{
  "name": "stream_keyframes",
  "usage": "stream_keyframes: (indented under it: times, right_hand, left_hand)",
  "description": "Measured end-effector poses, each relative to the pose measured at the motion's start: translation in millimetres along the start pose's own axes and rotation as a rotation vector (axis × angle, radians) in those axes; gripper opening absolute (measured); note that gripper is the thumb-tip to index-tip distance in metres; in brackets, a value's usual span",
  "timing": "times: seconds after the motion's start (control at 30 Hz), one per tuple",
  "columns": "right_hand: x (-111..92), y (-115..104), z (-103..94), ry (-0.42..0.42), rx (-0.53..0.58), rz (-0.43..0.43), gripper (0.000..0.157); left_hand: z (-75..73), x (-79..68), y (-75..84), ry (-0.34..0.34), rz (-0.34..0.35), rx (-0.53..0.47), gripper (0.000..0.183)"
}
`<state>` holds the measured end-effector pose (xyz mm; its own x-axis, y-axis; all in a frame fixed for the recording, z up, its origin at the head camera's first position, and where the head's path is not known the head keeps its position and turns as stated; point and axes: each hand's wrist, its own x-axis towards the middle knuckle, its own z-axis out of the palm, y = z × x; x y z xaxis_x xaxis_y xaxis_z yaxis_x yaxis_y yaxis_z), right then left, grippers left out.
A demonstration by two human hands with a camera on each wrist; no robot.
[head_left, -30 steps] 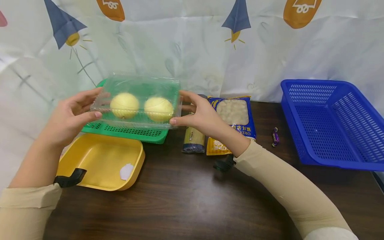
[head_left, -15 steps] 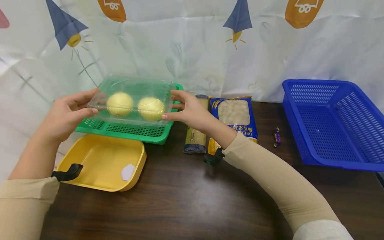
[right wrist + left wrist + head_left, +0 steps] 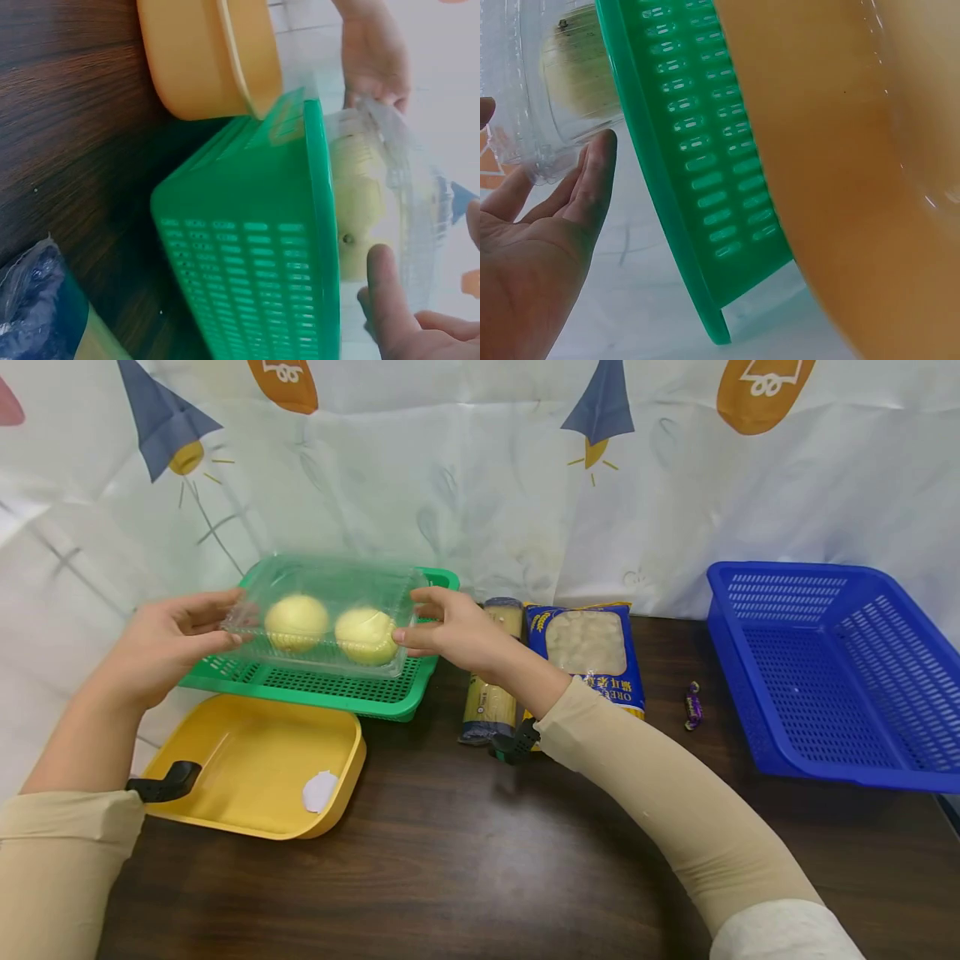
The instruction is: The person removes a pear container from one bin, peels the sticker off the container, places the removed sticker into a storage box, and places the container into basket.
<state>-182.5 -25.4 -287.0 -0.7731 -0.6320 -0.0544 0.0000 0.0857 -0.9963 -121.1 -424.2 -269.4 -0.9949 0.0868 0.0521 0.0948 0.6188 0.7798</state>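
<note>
A clear plastic clamshell box point(image 3: 330, 667) with two round pale yellow fruits point(image 3: 297, 622) inside is held level over the green basket point(image 3: 341, 692). My left hand point(image 3: 168, 647) grips its left end, thumb in front and fingers behind. At the right end my right hand point(image 3: 468, 639) holds it, thumb at the front edge. In the right wrist view the box point(image 3: 420, 202) is just above the rim of the basket point(image 3: 247, 247). The left wrist view shows the left fingers point(image 3: 596, 176) under the box's corner, close by the basket's rim.
A yellow basin point(image 3: 255, 760) containing a white scrap point(image 3: 320, 791) stands before the green basket. Right of the basket lie a noodle packet point(image 3: 489, 710) and a blue food bag point(image 3: 588, 647). Farther right are a purple-wrapped candy point(image 3: 693, 706) and a blue basket point(image 3: 765, 693).
Both hands have carried the box of fruit left and slightly down, more squarely over the green basket. The right arm has swung further left; the containers on the table have stayed put.
</note>
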Motion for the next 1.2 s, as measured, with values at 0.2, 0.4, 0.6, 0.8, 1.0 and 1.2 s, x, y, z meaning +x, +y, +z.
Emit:
stream_keyframes:
  times: [0.2,0.4,0.6,0.8,1.0,1.2]
  right_hand:
    - [7.0,-1.0,5.0,-0.028,0.073,0.057,0.076]
    - [16.3,-5.3,11.3,-0.063,0.065,0.143,0.078]
    - [23.2,-13.2,15.0,-0.082,0.090,0.224,0.064]
    - [32.0,-13.1,16.8,-0.120,0.145,0.251,0.055]
    - [41.1,-13.1,19.8,-0.142,0.128,0.286,0.045]
    - [47.2,-15.0,21.2,-0.157,0.123,0.320,0.011]
  left_hand:
    - [-3.6,2.7,-4.5,-0.058,-0.090,0.105,0.067]
    - [-3.4,6.5,-8.2,-0.116,-0.151,0.143,0.071]
    - [-0.9,11.5,-8.3,-0.169,-0.170,0.152,0.078]
    - [-0.9,13.6,-7.7,-0.187,-0.189,0.179,0.079]
    - [0.4,17.0,-9.8,-0.223,-0.203,0.186,0.078]
    - [3.5,21.1,-12.0,-0.250,-0.200,0.203,0.080]
